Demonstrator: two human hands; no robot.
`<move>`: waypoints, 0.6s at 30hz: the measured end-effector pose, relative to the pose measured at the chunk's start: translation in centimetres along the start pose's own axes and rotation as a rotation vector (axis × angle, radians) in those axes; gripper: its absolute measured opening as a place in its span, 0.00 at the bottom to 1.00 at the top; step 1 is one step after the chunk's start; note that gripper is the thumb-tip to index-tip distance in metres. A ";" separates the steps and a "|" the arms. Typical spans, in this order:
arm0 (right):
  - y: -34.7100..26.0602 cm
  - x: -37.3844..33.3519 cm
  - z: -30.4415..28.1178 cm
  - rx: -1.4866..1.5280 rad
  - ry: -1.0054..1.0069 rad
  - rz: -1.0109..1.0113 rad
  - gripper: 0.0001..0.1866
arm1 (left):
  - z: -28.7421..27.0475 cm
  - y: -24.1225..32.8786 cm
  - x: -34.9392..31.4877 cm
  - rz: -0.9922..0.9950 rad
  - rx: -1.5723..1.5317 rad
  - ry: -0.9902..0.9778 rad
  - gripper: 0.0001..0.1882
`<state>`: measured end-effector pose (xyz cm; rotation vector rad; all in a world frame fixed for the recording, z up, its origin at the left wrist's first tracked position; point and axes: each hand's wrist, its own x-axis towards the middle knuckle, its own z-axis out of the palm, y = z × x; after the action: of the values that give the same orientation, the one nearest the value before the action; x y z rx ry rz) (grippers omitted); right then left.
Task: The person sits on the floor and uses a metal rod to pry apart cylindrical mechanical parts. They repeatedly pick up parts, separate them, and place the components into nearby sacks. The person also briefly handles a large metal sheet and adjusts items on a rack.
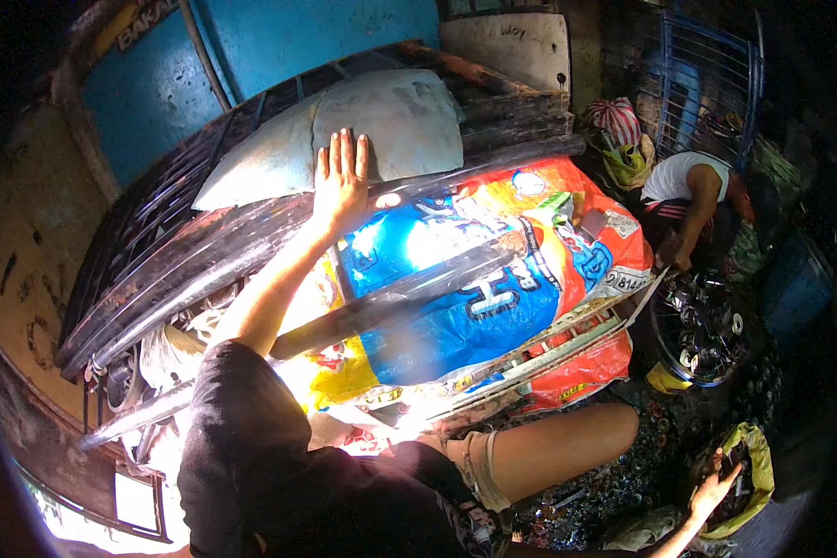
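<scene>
My left hand point(342, 181) lies flat with fingers stretched out. It presses on the lower edge of a bent pale grey sheet panel point(395, 121), which rests on a dark metal grille point(153, 209). At the lower right my right hand point(711, 490) reaches to a yellow sack point(763, 465) with dark scraps in it. Its fingers are spread over the sack's mouth, and I make out nothing held in them. Between my arms lies a big blue, red and yellow printed plastic sack point(456, 307), with a dark metal bar point(400, 298) across it.
At the right a co-worker point(688, 191) in a white sleeveless top bends over a round tub point(660, 339) of dark metal parts. Behind stand a blue metal rack point(707, 88) and a striped sack point(616, 121). Small scraps litter the floor point(577, 507) beside my bent leg point(558, 446).
</scene>
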<state>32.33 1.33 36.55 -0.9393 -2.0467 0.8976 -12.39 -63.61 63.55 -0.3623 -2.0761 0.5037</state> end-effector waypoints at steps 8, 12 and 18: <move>-4.7 -1.1 1.5 0.161 0.110 0.159 0.33 | -4.8 -1.2 3.0 -0.166 -0.035 -0.271 0.57; -4.8 -1.0 1.1 0.068 0.059 0.130 0.28 | -3.3 -6.7 8.9 -0.266 -0.288 -0.569 0.53; -4.4 -2.3 0.0 0.227 0.071 0.261 0.34 | 6.5 -9.2 10.8 0.108 0.044 -0.572 0.48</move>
<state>31.97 -2.72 39.35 -1.1102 -1.7437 1.1889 -24.04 -68.21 72.86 -0.3312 -2.5978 0.7862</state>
